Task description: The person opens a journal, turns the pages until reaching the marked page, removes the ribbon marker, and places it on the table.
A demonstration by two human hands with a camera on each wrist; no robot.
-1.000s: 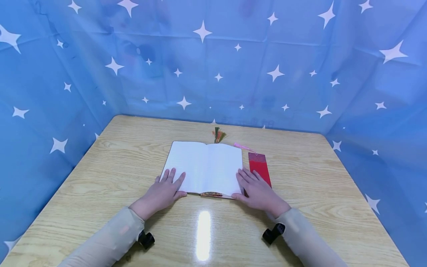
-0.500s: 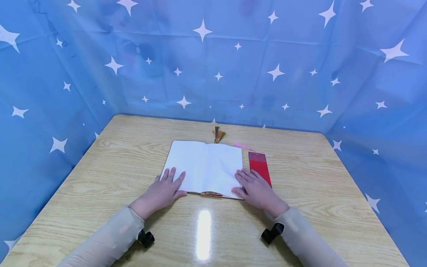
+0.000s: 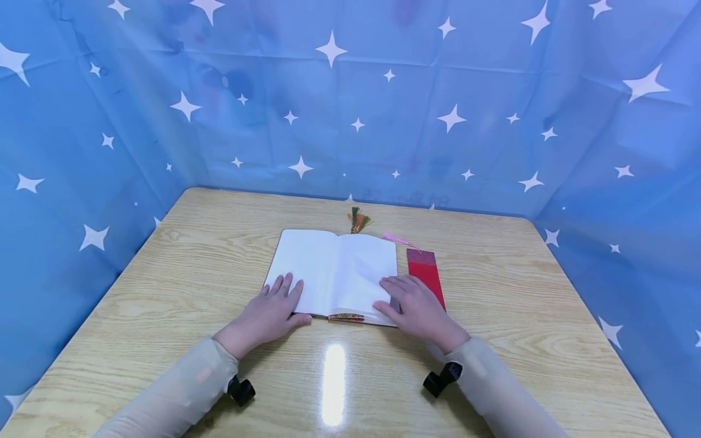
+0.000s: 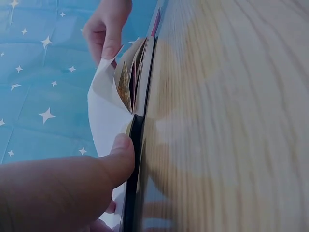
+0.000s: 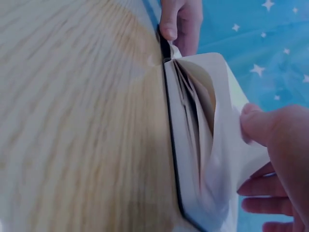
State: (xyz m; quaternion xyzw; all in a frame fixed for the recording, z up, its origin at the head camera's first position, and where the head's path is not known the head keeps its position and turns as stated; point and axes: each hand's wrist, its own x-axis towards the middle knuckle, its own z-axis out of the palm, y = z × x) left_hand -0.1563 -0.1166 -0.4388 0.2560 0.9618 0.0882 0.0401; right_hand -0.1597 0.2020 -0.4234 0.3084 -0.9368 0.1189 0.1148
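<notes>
A notebook (image 3: 308, 258) lies open on the table, its pages blank and white. My left hand (image 3: 269, 313) rests on the lower left page with fingers spread, its thumb (image 4: 120, 150) at the front edge. At the right page's lower corner, my right hand (image 3: 418, 309) pinches a lifted page (image 5: 227, 140) between thumb and fingers. Under that bowed page, a gold patterned bookmark (image 4: 124, 88) shows between the leaves. Green, orange and olive tassels (image 3: 358, 221) stick out past the notebook's top edge.
A red bookmark (image 3: 425, 275) with a pink tassel (image 3: 397, 239) lies just right of the notebook, its lower end partly behind my right hand. The wooden table (image 3: 219, 243) backs onto a blue star-patterned curtain (image 3: 383, 152).
My right hand has shifted slightly left, and its fingers have gone from lying along the right edge to pinching a page, which now bows up. The left hand has stayed nearly still.
</notes>
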